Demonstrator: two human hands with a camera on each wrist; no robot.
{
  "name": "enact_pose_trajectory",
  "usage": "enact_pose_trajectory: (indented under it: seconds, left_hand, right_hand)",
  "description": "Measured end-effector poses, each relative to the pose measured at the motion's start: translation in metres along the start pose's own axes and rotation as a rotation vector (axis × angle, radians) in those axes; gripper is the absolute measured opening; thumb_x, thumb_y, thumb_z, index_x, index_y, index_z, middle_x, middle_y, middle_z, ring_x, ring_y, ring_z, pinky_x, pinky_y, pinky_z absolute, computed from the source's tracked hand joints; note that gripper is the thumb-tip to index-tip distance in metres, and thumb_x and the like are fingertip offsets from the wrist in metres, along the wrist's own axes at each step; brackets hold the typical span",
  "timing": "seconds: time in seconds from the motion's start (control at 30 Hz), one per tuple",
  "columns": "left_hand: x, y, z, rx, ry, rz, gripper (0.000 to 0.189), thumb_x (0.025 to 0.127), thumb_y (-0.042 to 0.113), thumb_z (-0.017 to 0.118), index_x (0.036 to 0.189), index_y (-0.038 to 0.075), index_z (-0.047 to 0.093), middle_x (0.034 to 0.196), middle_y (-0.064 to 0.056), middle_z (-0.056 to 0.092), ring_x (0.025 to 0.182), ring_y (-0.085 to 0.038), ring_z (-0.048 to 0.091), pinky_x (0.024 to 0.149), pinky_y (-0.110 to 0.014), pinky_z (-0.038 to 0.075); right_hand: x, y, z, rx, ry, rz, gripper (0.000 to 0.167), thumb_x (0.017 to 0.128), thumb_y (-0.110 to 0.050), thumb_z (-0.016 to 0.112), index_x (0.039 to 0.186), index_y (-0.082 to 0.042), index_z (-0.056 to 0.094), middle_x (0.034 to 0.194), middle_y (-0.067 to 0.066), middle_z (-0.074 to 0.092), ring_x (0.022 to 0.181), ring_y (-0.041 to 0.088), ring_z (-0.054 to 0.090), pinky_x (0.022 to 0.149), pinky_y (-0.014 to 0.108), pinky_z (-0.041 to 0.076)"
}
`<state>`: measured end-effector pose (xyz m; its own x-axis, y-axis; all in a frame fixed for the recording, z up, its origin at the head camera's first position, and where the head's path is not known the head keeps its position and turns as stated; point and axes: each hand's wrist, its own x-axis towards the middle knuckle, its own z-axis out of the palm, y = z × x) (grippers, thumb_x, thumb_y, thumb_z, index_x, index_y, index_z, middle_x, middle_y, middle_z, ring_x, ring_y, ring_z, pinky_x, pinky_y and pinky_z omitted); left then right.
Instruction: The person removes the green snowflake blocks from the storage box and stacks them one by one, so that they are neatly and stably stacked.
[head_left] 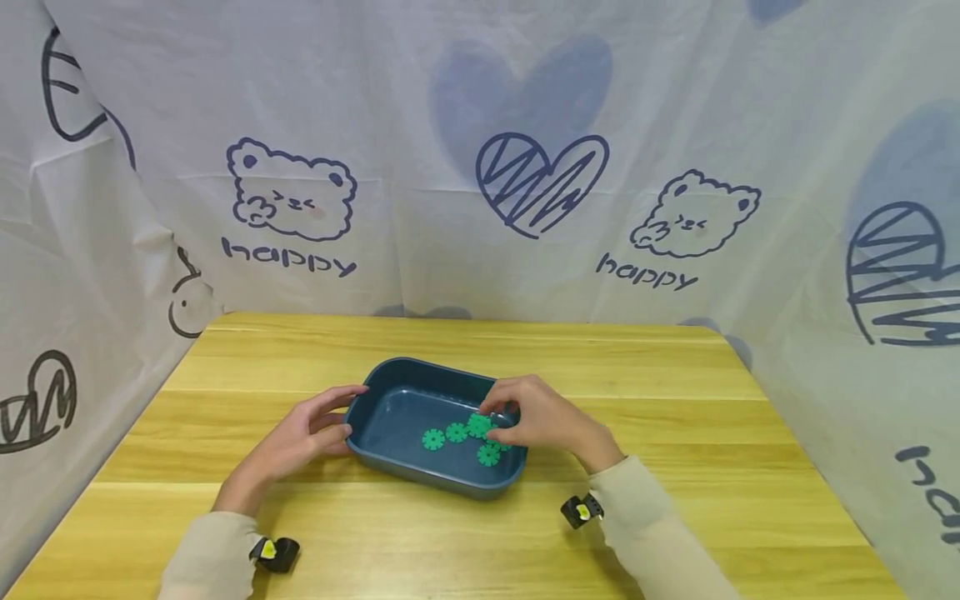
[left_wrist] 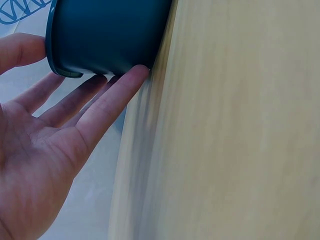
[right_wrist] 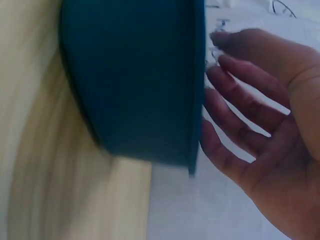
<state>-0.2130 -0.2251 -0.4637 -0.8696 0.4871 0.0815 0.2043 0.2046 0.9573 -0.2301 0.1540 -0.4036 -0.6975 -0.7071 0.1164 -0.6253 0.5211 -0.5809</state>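
Note:
A dark blue-green rectangular bin (head_left: 397,417) rests on the table, slightly angled. Several green notched discs (head_left: 433,439) lie inside it, mostly toward the right end. My left hand (head_left: 303,433) touches the bin's left end from outside with fingers extended. In the left wrist view, that hand's fingertips (left_wrist: 141,71) meet the bin's outer wall. My right hand (head_left: 542,417) reaches over the right end, thumb and fingers spread apart just above the discs and partly covering some. From the right wrist view, its loosely bent fingers (right_wrist: 250,105) show beyond the bin's rim, holding nothing visible.
The wood-grain table (head_left: 420,550) extends around the bin on all sides. Pale cloth (head_left: 420,225) with bears and hearts hangs behind and along both sides. Each sleeved wrist carries a small black device, one by the left sleeve (head_left: 210,554) and one by the right sleeve (head_left: 652,525).

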Motion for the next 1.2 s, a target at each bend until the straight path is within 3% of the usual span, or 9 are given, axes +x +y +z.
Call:
enact_pose_trajectory:
  seconds: [0.17, 0.53, 0.7, 0.87, 1.2]
  left_hand:
    - [0.0, 0.0, 0.0, 0.004, 0.0, 0.006, 0.055, 0.104, 0.004, 0.055, 0.155, -0.003, 0.036, 0.156, -0.037, 0.036, 0.132, -0.057, 0.049, 0.086, -0.035, 0.065]
    - [-0.001, 0.002, 0.001, 0.009, 0.001, -0.001, 0.055, 0.104, 0.004, 0.055, 0.156, -0.004, 0.035, 0.156, -0.037, 0.036, 0.133, -0.059, 0.047, 0.087, -0.033, 0.064]
    - [-0.001, 0.003, 0.001, 0.008, -0.003, -0.002, 0.056, 0.104, 0.005, 0.054, 0.156, -0.004, 0.034, 0.156, -0.038, 0.036, 0.132, -0.057, 0.049, 0.087, -0.033, 0.064]
    - [-0.001, 0.004, 0.001, 0.008, -0.002, -0.01, 0.056, 0.105, 0.005, 0.054, 0.156, -0.003, 0.034, 0.156, -0.037, 0.036, 0.132, -0.054, 0.05, 0.087, -0.033, 0.064]
    - [-0.001, 0.003, 0.0, 0.002, -0.006, -0.013, 0.056, 0.105, 0.006, 0.054, 0.156, -0.003, 0.034, 0.156, -0.038, 0.036, 0.132, -0.058, 0.048, 0.087, -0.033, 0.064]
  right_hand:
    - [0.013, -0.008, 0.015, -0.018, 0.015, -0.022, 0.027, 0.089, -0.012, 0.08, 0.114, -0.006, 0.077, 0.111, 0.011, 0.076, 0.098, 0.03, 0.07, 0.086, 0.042, 0.062]
    - [0.03, -0.015, 0.045, -0.181, -0.035, 0.105, 0.031, 0.088, -0.022, 0.083, 0.118, -0.015, 0.078, 0.123, 0.0, 0.073, 0.117, 0.024, 0.061, 0.098, 0.042, 0.055]
    - [0.037, -0.018, 0.053, -0.258, -0.071, 0.126, 0.029, 0.088, -0.024, 0.083, 0.117, -0.019, 0.078, 0.126, -0.003, 0.072, 0.113, 0.019, 0.058, 0.091, 0.033, 0.055]
    - [0.043, -0.02, 0.059, -0.262, -0.086, 0.138, 0.03, 0.088, -0.023, 0.083, 0.117, -0.02, 0.079, 0.127, -0.004, 0.073, 0.107, 0.015, 0.055, 0.084, 0.025, 0.052]
    - [0.051, -0.019, 0.067, -0.28, -0.093, 0.113, 0.026, 0.089, -0.021, 0.083, 0.115, -0.019, 0.08, 0.121, -0.004, 0.074, 0.107, 0.016, 0.059, 0.087, 0.024, 0.054]
